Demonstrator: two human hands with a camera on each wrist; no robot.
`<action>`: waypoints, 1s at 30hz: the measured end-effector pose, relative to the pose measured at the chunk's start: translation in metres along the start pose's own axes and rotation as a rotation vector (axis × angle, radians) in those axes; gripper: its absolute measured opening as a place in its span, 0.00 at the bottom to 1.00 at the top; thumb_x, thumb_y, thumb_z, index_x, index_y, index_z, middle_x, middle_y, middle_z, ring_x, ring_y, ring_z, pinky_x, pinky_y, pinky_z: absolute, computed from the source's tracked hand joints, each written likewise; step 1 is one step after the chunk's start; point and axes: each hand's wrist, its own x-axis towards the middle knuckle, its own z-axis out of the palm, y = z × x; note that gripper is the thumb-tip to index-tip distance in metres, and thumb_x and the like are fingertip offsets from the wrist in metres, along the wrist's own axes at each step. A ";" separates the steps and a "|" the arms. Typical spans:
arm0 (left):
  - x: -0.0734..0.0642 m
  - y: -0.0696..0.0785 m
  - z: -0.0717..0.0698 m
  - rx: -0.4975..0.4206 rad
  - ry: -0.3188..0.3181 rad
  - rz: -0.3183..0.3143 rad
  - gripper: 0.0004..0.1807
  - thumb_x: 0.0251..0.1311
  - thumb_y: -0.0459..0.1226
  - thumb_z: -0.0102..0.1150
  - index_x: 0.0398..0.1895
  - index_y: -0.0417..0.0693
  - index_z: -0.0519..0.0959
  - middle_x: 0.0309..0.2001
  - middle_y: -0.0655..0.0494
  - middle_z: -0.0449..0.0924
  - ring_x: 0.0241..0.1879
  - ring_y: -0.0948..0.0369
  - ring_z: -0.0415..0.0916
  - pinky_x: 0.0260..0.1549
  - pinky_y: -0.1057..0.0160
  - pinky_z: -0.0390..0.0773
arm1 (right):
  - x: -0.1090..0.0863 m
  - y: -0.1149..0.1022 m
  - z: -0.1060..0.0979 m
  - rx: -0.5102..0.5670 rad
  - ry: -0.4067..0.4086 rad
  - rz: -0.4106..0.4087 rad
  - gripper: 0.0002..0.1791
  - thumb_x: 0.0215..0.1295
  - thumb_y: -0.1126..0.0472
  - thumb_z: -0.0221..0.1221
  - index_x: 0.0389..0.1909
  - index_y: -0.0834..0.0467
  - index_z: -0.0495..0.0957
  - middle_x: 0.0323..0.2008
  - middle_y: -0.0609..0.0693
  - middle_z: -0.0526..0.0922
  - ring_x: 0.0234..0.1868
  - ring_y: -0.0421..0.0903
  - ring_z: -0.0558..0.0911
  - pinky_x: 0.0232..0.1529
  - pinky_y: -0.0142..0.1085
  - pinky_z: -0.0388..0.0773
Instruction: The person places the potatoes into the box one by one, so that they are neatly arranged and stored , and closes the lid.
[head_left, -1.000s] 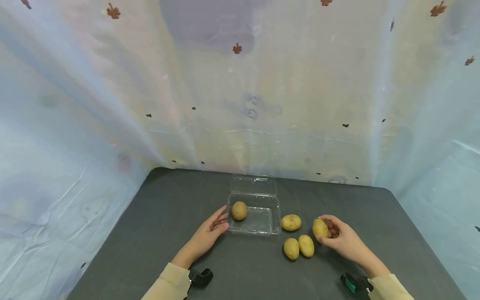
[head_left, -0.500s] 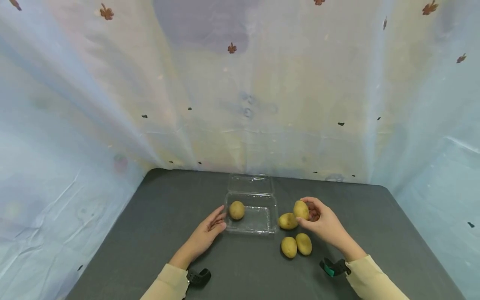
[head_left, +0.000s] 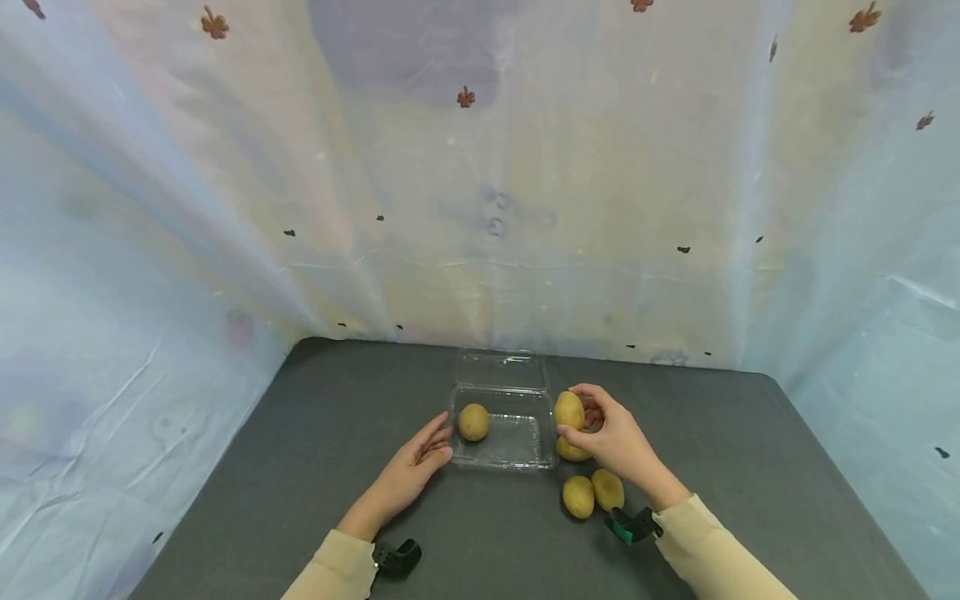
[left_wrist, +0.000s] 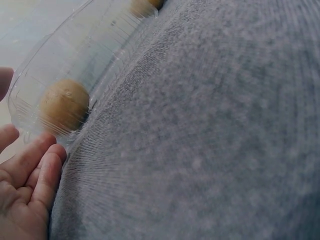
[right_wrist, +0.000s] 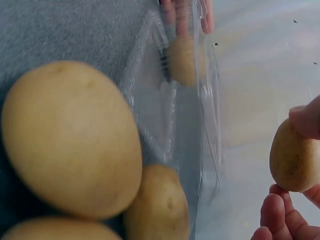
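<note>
We see one potato (head_left: pixel 569 412) held up by the right hand (head_left: pixel 611 433) at the right edge of the clear box (head_left: pixel 517 435).
The thumb and fingers pinch it from either side, and in the head view it partly covers a second potato (head_left: pixel 573 451) lying just outside the box. We find a third potato (head_left: pixel 473 422) in the left part of the box, whose lid (head_left: pixel 502 369) is folded back. The left hand (head_left: pixel 411 471) is relaxed, its fingers loosely extended by the left wall — we cannot tell whether they touch it. Nearer to us, two more potatoes (head_left: pixel 578 497) lie side by side on the dark grey table (head_left: pixel 487 542); a patterned sheet (head_left: pixel 600 167) hangs behind.
</note>
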 end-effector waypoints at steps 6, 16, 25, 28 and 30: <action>-0.001 0.002 0.000 0.007 -0.001 0.009 0.35 0.72 0.42 0.51 0.77 0.49 0.49 0.71 0.42 0.58 0.68 0.46 0.59 0.63 0.53 0.63 | 0.007 -0.009 0.014 0.002 -0.010 0.004 0.35 0.56 0.43 0.69 0.63 0.45 0.68 0.47 0.48 0.75 0.39 0.47 0.75 0.34 0.40 0.76; -0.001 0.001 0.000 0.003 -0.012 0.004 0.35 0.72 0.43 0.50 0.77 0.50 0.48 0.71 0.42 0.57 0.68 0.46 0.58 0.64 0.50 0.62 | 0.019 -0.019 0.040 -0.009 -0.006 0.038 0.33 0.55 0.47 0.70 0.61 0.43 0.70 0.46 0.45 0.76 0.42 0.46 0.74 0.32 0.40 0.75; -0.003 0.004 0.001 -0.010 0.001 0.010 0.35 0.72 0.42 0.51 0.77 0.49 0.50 0.71 0.41 0.58 0.68 0.45 0.58 0.64 0.47 0.61 | 0.030 -0.024 0.064 -0.104 -0.019 -0.007 0.34 0.54 0.45 0.71 0.61 0.47 0.72 0.42 0.40 0.77 0.43 0.48 0.75 0.46 0.46 0.63; -0.002 0.004 0.001 -0.009 0.006 0.010 0.35 0.72 0.43 0.51 0.77 0.50 0.51 0.71 0.41 0.58 0.68 0.45 0.58 0.64 0.47 0.61 | 0.033 -0.024 0.070 -0.145 -0.019 -0.044 0.34 0.54 0.47 0.71 0.61 0.51 0.73 0.40 0.41 0.79 0.42 0.47 0.77 0.48 0.48 0.60; -0.002 0.004 0.001 -0.006 0.010 0.010 0.34 0.72 0.43 0.51 0.77 0.50 0.51 0.71 0.41 0.58 0.68 0.45 0.59 0.64 0.47 0.61 | 0.035 -0.024 0.074 -0.176 -0.022 -0.050 0.34 0.54 0.48 0.71 0.61 0.53 0.73 0.40 0.41 0.79 0.42 0.46 0.77 0.48 0.48 0.59</action>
